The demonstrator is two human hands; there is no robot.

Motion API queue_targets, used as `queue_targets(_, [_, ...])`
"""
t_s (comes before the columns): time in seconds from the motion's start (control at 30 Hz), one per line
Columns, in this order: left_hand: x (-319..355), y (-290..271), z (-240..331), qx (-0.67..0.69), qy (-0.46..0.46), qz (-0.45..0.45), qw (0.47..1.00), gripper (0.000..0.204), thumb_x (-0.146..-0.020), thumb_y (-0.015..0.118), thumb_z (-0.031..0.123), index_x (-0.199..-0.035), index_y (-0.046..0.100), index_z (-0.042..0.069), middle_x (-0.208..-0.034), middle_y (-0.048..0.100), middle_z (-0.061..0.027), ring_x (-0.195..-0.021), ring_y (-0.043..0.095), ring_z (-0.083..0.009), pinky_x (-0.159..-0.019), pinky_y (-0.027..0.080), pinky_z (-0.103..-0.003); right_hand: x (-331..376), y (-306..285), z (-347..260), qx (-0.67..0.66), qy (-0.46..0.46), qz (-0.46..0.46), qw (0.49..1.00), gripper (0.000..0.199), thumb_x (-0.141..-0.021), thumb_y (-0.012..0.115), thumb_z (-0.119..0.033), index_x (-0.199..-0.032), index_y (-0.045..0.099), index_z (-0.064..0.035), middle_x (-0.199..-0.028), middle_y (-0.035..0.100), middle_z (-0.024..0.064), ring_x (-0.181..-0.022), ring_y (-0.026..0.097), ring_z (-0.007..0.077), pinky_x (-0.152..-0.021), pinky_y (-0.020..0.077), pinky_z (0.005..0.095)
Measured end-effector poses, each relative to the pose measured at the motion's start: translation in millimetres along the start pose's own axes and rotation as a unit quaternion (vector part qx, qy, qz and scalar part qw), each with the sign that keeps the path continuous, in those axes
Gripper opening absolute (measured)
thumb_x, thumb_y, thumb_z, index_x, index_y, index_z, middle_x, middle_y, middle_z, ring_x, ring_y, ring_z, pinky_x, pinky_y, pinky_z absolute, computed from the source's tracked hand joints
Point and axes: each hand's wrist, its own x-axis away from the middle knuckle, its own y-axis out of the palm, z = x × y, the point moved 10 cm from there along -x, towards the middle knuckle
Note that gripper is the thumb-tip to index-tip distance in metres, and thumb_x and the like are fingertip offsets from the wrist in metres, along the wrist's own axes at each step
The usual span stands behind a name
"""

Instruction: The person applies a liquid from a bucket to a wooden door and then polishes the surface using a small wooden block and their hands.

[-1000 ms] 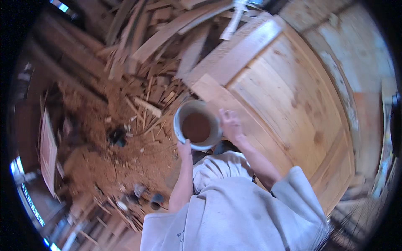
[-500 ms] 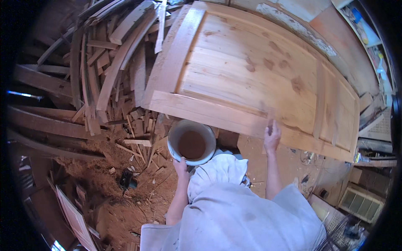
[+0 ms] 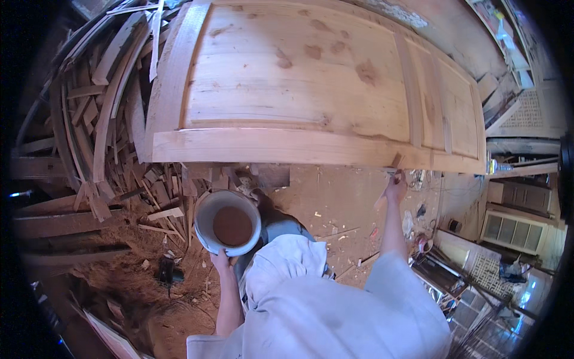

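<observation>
My left hand (image 3: 223, 261) grips the near rim of a pale round bucket (image 3: 206, 216), with brown material (image 3: 232, 227) in its bottom. The bucket tilts slightly toward me. My right arm reaches out, and my right hand (image 3: 395, 186) is closed around a thin, flat brown strip (image 3: 397, 160) at the near edge of a large panelled wooden door (image 3: 257, 90). The strip's upper end overlaps the door's edge; its exact kind is unclear. Darker brown patches mark the door's pale boards.
A heap of wood offcuts (image 3: 107, 107) rises at the left. Sawdust and scraps cover the floor (image 3: 335, 209). A small dark power tool (image 3: 170, 272) lies at lower left. A pale framed shutter (image 3: 513, 230) and other clutter stand at the right.
The view has shifted, so the door appears farther left and higher. The bucket has moved left with my left hand. My right hand has slid right along the door's near edge.
</observation>
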Motion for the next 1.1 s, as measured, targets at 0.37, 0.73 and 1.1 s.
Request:
queue_targets(0.37, [52, -7, -61, 0.039, -0.004, 0.022, 0.999, 0.052, -0.08, 0.047, -0.005, -0.132, 0.04, 0.0, -0.116, 0.054, -0.0194, -0.092, 0.062, -0.029, -0.065, 0.058, -0.041, -34, -7, 36, 0.047, -0.117, -0.006, 0.992, 0.041, -0.079, 0.059, -0.013, -0.12, 0.056, -0.0116, -0.078, 0.064, 0.0113, -0.078, 0.058, 0.0304, -0.075, 0.048, 0.0424])
queue_targets(0.73, [143, 54, -131, 0.135, -0.081, 0.079, 0.984, 0.054, -0.076, 0.05, 0.0, -0.129, 0.042, 0.007, -0.113, 0.055, -0.0164, -0.088, 0.063, -0.0315, -0.066, 0.059, -0.045, -105, -28, 113, 0.05, -0.005, -0.019, 0.999, 0.056, -0.077, 0.064, -0.011, -0.13, 0.049, -0.0231, -0.085, 0.053, 0.0177, -0.084, 0.055, 0.033, -0.075, 0.0456, 0.0462])
queue_targets(1.1, [226, 223, -184, 0.113, -0.092, -0.032, 0.989, 0.044, -0.077, 0.051, 0.001, -0.121, 0.046, 0.001, -0.105, 0.058, -0.0157, -0.087, 0.063, -0.0293, -0.065, 0.058, -0.043, -131, 8, 103, -0.011, -0.193, -0.121, 0.974, 0.06, -0.078, 0.06, -0.008, -0.135, 0.043, -0.0096, -0.118, 0.058, 0.017, -0.1, 0.05, 0.0353, -0.092, 0.038, 0.0491])
